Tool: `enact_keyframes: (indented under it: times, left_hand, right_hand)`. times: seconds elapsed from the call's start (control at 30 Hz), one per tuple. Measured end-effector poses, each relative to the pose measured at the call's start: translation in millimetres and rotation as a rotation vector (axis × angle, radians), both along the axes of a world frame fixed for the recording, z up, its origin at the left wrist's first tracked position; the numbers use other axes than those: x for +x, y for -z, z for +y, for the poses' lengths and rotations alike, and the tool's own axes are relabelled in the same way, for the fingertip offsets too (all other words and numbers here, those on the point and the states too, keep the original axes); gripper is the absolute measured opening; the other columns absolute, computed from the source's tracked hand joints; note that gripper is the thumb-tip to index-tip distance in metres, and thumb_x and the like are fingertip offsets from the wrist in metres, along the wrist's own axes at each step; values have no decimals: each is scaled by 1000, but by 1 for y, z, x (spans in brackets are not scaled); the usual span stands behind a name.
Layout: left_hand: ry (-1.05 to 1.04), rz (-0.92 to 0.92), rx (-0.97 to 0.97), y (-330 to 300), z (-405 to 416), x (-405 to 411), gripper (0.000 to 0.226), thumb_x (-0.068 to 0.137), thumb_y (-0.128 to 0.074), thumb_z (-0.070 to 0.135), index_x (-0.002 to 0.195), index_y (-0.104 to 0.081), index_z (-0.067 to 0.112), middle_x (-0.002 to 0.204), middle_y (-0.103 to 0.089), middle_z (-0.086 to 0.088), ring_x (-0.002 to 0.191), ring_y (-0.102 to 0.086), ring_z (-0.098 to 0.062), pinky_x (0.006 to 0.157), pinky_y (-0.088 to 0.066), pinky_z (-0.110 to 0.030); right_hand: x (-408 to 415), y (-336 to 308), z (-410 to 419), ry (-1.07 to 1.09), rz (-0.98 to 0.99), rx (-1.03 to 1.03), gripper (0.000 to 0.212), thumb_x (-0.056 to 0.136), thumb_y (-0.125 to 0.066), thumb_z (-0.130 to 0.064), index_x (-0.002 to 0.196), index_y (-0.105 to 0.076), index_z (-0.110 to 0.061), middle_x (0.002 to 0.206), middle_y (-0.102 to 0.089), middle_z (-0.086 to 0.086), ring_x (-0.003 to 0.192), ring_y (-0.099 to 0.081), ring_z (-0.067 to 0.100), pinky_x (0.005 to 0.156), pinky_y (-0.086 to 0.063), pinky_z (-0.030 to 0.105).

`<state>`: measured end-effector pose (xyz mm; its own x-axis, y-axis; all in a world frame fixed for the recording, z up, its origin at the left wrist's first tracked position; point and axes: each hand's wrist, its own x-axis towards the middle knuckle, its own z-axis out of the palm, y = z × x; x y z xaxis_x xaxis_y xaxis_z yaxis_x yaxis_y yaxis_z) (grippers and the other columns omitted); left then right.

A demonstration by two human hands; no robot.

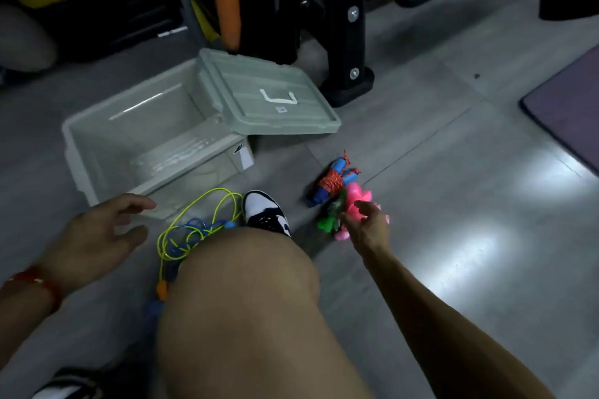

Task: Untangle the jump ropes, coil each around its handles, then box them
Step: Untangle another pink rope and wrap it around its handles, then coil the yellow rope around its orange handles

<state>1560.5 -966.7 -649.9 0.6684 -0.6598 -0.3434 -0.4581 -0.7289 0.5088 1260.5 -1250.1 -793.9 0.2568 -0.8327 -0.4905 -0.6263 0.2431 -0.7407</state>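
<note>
Knee (pixel 246 301) fills lower centre. Box (pixel 97 152), upper left, holds nothing. Yellow-blue ropes (pixel 191 230) remain tangled, centre-left. Two coiled bundles: orange rope (pixel 330 181); pink-green rope (pixel 351 201), right hand (pixel 369 223) touching. Left hand (pixel 97 236) spread.

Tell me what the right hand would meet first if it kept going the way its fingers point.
Most likely the pink-handled coiled rope: the right hand reaches toward it, fingers at or almost on it. Whether they touch is unclear.
</note>
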Motion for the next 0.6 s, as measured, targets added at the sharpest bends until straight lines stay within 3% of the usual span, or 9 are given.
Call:
enact_keyframes:
  times: [0.1, 0.17, 0.23, 0.3, 0.33, 0.37, 0.43, 0.5, 0.6]
  left_hand:
    - [67, -11, 35, -41, 16, -4, 39, 84, -72, 2, 101, -65, 36, 107, -70, 8, 101, -65, -20, 88, -46, -19]
    - [85, -7, 43, -67, 30, -13, 31, 86, -72, 7, 103, -66, 33, 105, -70, 7, 100, -64, -14, 90, -45, -25]
    - [97, -34, 43, -82, 44, -24, 24, 85, -71, 25, 106, -65, 34, 106, -69, 11, 97, -59, 6, 85, -41, -12]
    - [44, -33, -12, -83, 63, -32, 31, 76, -63, 39, 107, -62, 39, 113, -67, 14, 99, -54, 19, 86, -37, -2]
    - [-2, -34, 1, -80, 74, -33, 34, 76, -61, 40, 111, -60, 40, 119, -66, 11, 105, -55, 16, 90, -37, -5]
    - [-26, -41, 69, -74, 85, -35, 39, 80, -62, 39, 118, -58, 38, 127, -64, 6, 116, -56, 2, 97, -39, -13]
    - [-4, -41, 352, -64, 100, -37, 59, 82, -59, 45, 139, -48, 34, 143, -51, -4, 133, -46, -24, 110, -37, -31]
    - [14, 2, 449, -60, 112, -39, 72, 75, -50, 53, 145, -41, 38, 149, -42, -1, 138, -35, -30, 110, -38, -46]
    - [-2, -4, 416, -56, 129, -36, 62, 83, -52, 50, 143, -42, 41, 149, -43, 2, 138, -32, -28, 108, -40, -50]
  right_hand:
    - [21, -51, -14, -168, -42, -129, 24, 85, -60, -15, 106, -69, -19, 77, -72, 5, 62, -71, 14, 62, -58, 23]
    - [52, -93, -26, -327, -67, -244, 15, 87, -66, -13, 100, -73, -17, 82, -75, 8, 66, -67, 9, 68, -52, 22]
    - [93, -140, -30, -561, -128, -361, 7, 89, -71, -15, 93, -75, -16, 88, -75, 7, 71, -67, 4, 73, -50, 28]
    - [140, -180, -20, -902, -184, -383, 6, 86, -74, -23, 90, -75, -20, 90, -74, 0, 74, -64, -7, 76, -49, 28]
    - [164, -199, -9, -1084, -200, -356, 13, 84, -73, -29, 93, -75, -20, 92, -74, 0, 78, -65, -2, 77, -50, 28]
    - [184, -213, 6, -1251, -129, -371, 16, 84, -72, -31, 96, -74, -20, 93, -75, 0, 81, -67, 7, 79, -51, 29]
    - [219, -224, 39, -1561, 75, -484, 15, 90, -70, -30, 103, -71, -23, 95, -73, -1, 87, -67, 16, 84, -49, 27]
    - [242, -206, 73, -1812, 324, -643, 26, 92, -68, -33, 115, -67, -20, 106, -69, -2, 100, -64, 18, 89, -43, 25]
    - [261, -150, 119, -2018, 552, -624, 31, 93, -63, -33, 117, -66, -14, 112, -68, -1, 109, -63, 24, 93, -46, 29]
